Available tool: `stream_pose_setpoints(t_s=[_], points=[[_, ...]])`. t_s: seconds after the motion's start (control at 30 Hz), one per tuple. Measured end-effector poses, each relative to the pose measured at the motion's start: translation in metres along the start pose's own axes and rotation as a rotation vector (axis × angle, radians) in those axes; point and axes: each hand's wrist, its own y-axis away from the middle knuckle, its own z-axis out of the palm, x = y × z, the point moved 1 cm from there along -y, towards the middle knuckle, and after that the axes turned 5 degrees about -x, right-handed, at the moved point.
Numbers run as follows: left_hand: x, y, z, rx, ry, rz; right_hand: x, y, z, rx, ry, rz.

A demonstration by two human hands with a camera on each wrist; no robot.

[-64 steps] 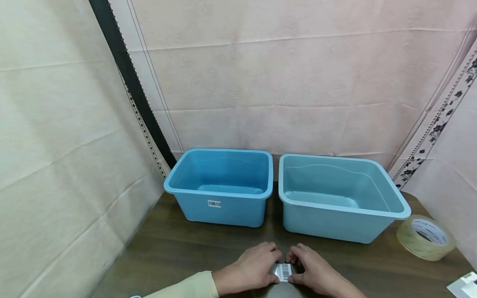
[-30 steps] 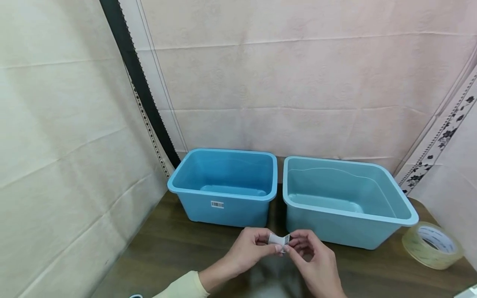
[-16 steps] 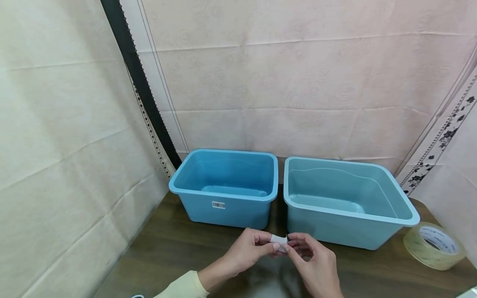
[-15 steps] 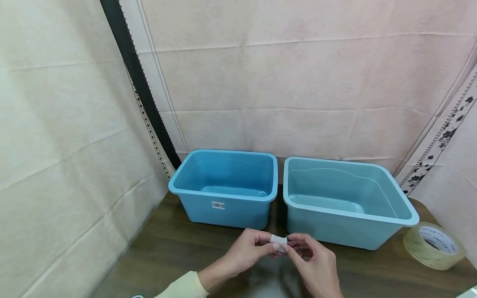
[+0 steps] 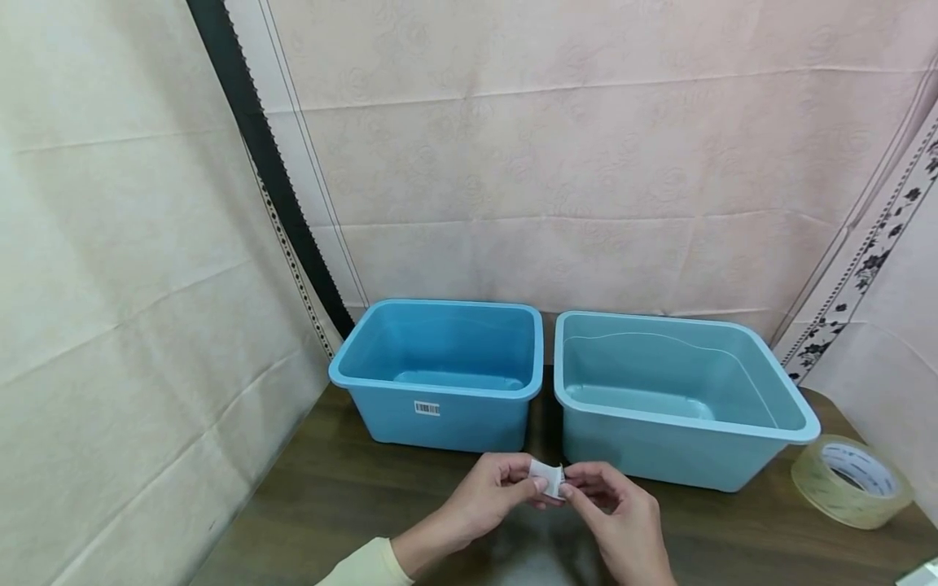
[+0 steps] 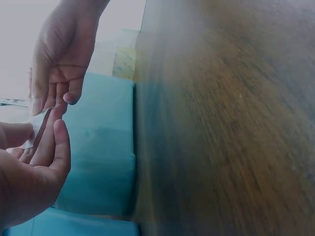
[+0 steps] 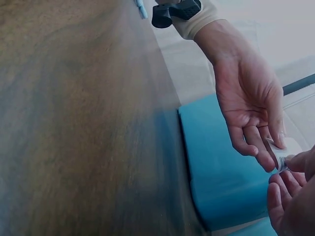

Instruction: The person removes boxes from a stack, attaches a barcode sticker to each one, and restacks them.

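A: Where was your white label [image 5: 545, 474]?

B: Low in the head view, a little right of centre. You held it above the tabletop [image 5: 308, 496], pale face showing, the piece curved rather than flat.

A: And your hands?

B: Your left hand [image 5: 487, 495] pinched one end between thumb and fingers; your right hand [image 5: 623, 513] pinched the other. In the right wrist view, striped print showed beside your right thumb.

A: What had just changed?

B: Two seconds earlier you had both hands nearer the bottom edge, with the barcode facing up. By this moment you had raised the label and turned its pale side into view. Over the last half second your grip barely shifted.

A: What did that mean for the work?

B: I judged that you were working the label by its ends, with both hands taken up. It looked thin enough to crease if pinched hard. You touched neither the blue tub [image 5: 476, 423], left of centre, nor the pale tub [image 5: 652, 456], to its right; the tape roll [image 5: 850, 500] stood at lower right.
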Motion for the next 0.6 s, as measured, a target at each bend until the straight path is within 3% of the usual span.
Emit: stream_pose_setpoints(t_s=[0.23,0.43,0.6], points=[[-0.0015,-0.0001,0.0001,0.034,0.032,-0.011,0.0000,0.0000,0.0019,-0.011,-0.042,0.014],[-0.0025,-0.0013,0.0016,0.032,0.075,0.009,-0.0049,0.0006,0.0047,0.003,-0.014,0.014],[-0.0016,-0.0004,0.0013,0.058,0.045,0.017,-0.0066,0.0005,0.0061,0.016,0.030,0.013]])
